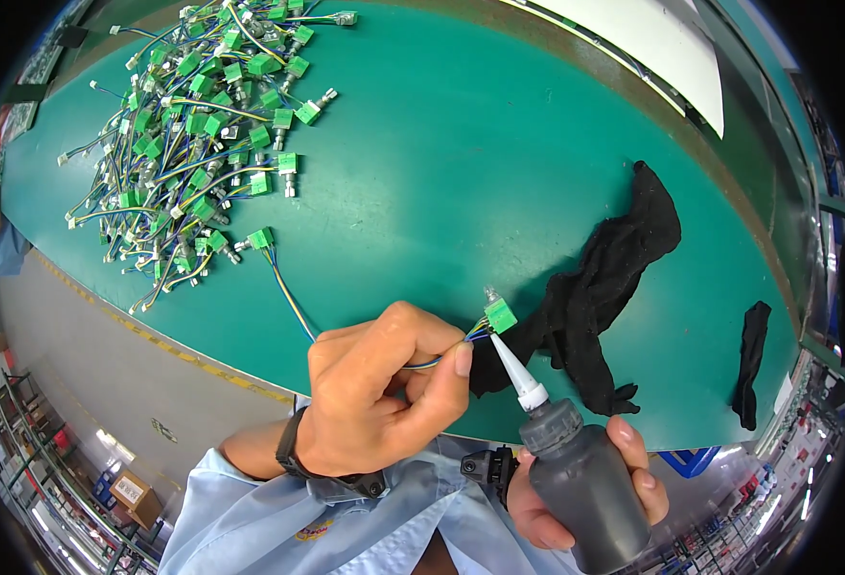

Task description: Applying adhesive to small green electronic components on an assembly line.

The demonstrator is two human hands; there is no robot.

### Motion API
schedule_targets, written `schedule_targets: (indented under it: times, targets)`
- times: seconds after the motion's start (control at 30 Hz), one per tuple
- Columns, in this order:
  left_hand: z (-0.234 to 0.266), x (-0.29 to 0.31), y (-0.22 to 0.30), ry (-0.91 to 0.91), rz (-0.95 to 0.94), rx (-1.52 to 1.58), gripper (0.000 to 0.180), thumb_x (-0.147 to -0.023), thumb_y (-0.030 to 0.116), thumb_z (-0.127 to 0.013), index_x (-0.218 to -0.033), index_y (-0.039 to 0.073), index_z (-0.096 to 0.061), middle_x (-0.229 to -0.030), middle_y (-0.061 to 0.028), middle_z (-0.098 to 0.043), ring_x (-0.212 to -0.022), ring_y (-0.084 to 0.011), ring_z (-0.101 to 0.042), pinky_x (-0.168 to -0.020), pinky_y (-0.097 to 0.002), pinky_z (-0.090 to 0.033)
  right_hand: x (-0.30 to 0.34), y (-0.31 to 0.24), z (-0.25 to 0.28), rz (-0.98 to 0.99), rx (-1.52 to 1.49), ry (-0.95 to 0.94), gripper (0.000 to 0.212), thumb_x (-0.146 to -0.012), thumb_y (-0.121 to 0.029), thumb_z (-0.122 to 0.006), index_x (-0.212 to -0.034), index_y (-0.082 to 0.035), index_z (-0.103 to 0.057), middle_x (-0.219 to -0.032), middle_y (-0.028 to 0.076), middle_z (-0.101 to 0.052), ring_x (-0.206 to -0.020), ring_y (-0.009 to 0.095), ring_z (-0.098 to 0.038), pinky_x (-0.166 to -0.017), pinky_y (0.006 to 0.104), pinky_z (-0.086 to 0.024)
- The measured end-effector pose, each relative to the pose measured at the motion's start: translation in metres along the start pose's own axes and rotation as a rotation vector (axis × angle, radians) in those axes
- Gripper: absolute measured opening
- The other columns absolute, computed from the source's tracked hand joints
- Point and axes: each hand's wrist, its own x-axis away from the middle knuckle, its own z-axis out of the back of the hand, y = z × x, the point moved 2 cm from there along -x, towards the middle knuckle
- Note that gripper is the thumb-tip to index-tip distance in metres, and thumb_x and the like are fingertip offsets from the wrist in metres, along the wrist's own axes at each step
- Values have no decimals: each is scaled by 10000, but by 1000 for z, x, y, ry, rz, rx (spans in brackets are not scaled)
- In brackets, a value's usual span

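At the desk [393, 192]'s near edge, your left fingers [449, 383] pinch the wires [478, 331] tight, your right fingers [626, 439] wrap the bottle [590, 503] — oversqueezing could flood the green block [501, 315].

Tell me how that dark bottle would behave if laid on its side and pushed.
The bottle would probably roll, since its body looks round. It looks like smooth plastic, so it may give a little when squeezed. The white nozzle, slim and tapering to a fine tip, might bend if knocked.
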Motion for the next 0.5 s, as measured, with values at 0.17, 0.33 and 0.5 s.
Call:
schedule_targets:
  times: [0.17,0.33,0.5]
  targets:
    - [2,0,-1,-29,38,33,92,-819,-40,-667,-771,-2,-599,-568,23,-487,-437,-38,-374,-412,-225,-294,1,2,-2,5,-27,9,587,-993,-417,-294,-1263,98,-383,-1228,235,-386,-847,373,-633,-722,396,-526]
    - [6,-1,0,-32,94,87,96,-836,-34,-659,-769,-2,-599,-589,20,-509,-444,-30,-380,-410,-225,-282,9,-4,5,-26,127,17,560,-1001,-397,-347,-1347,43,-338,-1225,247,-395,-848,370,-633,-720,392,-519]
    - [6,-1,2,-67,161,137,118,-917,43,-602,-814,-16,-599,-605,9,-538,-468,-24,-388,-429,-217,-267,7,-9,13,102,437,-148,623,-972,-234,-531,-1504,-150,-217,-1280,273,-382,-894,372,-620,-727,397,-503]
